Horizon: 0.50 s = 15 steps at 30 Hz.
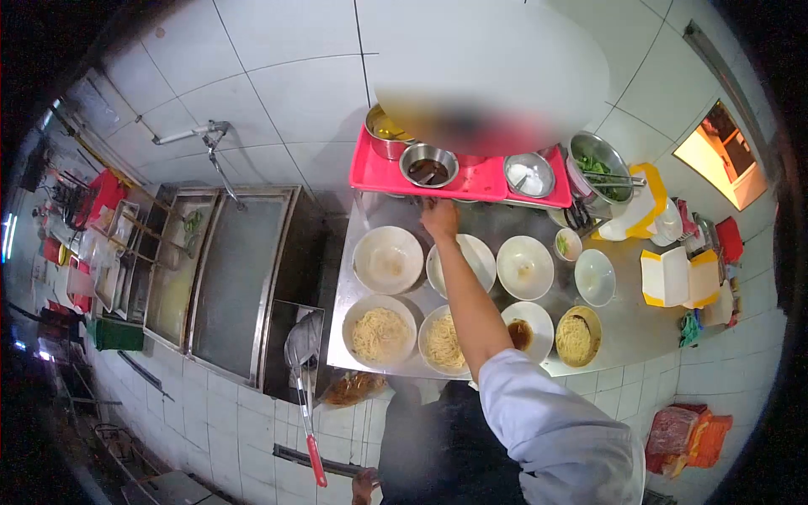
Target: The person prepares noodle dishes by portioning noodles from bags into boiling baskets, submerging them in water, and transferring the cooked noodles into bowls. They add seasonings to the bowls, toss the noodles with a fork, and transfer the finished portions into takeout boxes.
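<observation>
Reaching past round bowls (388, 261), the right hand (440, 219) is beside a glossy tray (483, 187).

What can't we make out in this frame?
- Right hand: head view; fingertips and anything held are lost at the pink tray's edge.
- Behind the tray: head view; a blurred patch covers its middle and the wall.
- Left hand: head view; cut by the bottom edge, grip unclear.
- White bowl: head view; forearm hides part.
- Far-left clutter: head view; too small.
</observation>
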### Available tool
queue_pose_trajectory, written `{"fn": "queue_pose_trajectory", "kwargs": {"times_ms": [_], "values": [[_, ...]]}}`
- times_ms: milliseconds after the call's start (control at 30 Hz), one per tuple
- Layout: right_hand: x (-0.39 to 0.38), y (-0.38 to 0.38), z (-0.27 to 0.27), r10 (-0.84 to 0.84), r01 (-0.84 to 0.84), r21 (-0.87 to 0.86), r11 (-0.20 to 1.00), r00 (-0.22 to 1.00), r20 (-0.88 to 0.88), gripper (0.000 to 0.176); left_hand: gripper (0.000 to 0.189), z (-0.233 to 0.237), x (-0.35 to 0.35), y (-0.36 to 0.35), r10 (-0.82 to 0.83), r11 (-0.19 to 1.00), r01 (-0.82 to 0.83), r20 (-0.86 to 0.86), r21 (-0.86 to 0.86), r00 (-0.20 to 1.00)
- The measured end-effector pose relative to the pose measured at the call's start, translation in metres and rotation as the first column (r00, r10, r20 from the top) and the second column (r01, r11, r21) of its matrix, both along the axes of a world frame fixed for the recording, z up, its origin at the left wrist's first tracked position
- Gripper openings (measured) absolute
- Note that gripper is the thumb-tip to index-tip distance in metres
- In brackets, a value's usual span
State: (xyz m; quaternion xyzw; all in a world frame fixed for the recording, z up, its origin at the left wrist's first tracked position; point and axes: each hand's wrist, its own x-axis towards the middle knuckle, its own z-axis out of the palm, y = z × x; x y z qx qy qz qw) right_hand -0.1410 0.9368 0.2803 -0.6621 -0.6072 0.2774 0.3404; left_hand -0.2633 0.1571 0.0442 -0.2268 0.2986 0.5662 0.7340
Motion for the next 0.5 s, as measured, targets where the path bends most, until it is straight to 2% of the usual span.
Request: {"fn": "queue_pose_trajectory", "kwargs": {"times_ms": [33, 67, 100, 133, 167, 200, 267, 300, 333, 400, 433, 467, 500], "values": [[0.006, -0.010, 0.008, -0.052, 0.034, 0.081, 0.996, 0.971, 0.233, 0.032, 0.041, 0.005, -0.006, 0.003, 0.058, 0.985, -0.094, 0.240, 0.142, 0.969], [0.019, -0.020, 0.006, -0.160, 0.039, 0.265, 0.963, 0.877, 0.453, 0.031, 0.041, 0.013, -0.008, 0.003, 0.024, 0.955, -0.140, 0.404, 0.261, 0.915], [0.034, -0.027, 0.003, -0.296, -0.005, 0.436, 0.900, 0.728, 0.618, 0.031, 0.045, -0.002, -0.021, 0.003, 0.083, 0.950, -0.235, 0.562, 0.204, 0.823], [0.045, -0.031, 0.011, -0.345, 0.006, 0.440, 0.898, 0.628, 0.697, 0.029, 0.045, -0.003, -0.014, -0.011, 0.079, 0.949, -0.236, 0.562, 0.211, 0.823], [0.056, -0.034, 0.019, -0.386, 0.018, 0.441, 0.897, 0.517, 0.764, 0.028, 0.045, -0.001, -0.006, -0.020, 0.046, 0.991, -0.049, 0.030, 0.124, 0.998], [0.068, -0.029, 0.015, -0.390, 0.021, 0.444, 0.896, 0.518, 0.761, 0.028, 0.048, 0.002, -0.002, -0.029, -0.080, 0.997, 0.063, -0.502, -0.051, 0.861], [0.091, -0.014, 0.009, -0.244, -0.059, 0.368, 0.928, 0.648, 0.721, 0.027, 0.058, -0.012, -0.021, -0.025, -0.075, 0.996, 0.056, -0.287, -0.074, 0.955], [0.098, -0.005, 0.011, -0.111, -0.008, 0.186, 0.982, 0.778, 0.619, 0.020, 0.063, -0.018, -0.029, -0.024, -0.071, 0.994, 0.054, -0.176, -0.096, 0.982], [0.102, -0.005, 0.008, -0.123, 0.008, 0.185, 0.983, 0.775, 0.620, 0.020, 0.063, -0.027, -0.047, -0.018, -0.088, 0.993, 0.071, -0.175, -0.097, 0.981], [0.108, -0.016, 0.004, -0.217, 0.095, 0.328, 0.940, 0.907, 0.360, 0.015, 0.047, -0.029, -0.072, -0.001, 0.071, 0.996, -0.080, 0.201, 0.042, 0.977], [0.113, -0.028, 0.012, -0.191, 0.098, 0.303, 0.948, 0.937, 0.294, 0.016, 0.053, -0.025, -0.067, 0.004, -0.220, 0.967, 0.254, -0.490, 0.002, 0.844], [0.121, -0.033, 0.014, -0.196, 0.101, 0.298, 0.949, 0.932, 0.306, 0.016, 0.055, -0.012, -0.052, 0.015, -0.103, 0.900, 0.041, 0.121, 0.435, 0.987], [0.127, -0.037, 0.013, -0.187, 0.150, 0.307, 0.940, 0.978, 0.094, 0.015, 0.056, -0.010, -0.053, 0.026, -0.281, 0.930, 0.328, -0.255, 0.164, 0.925]]}}
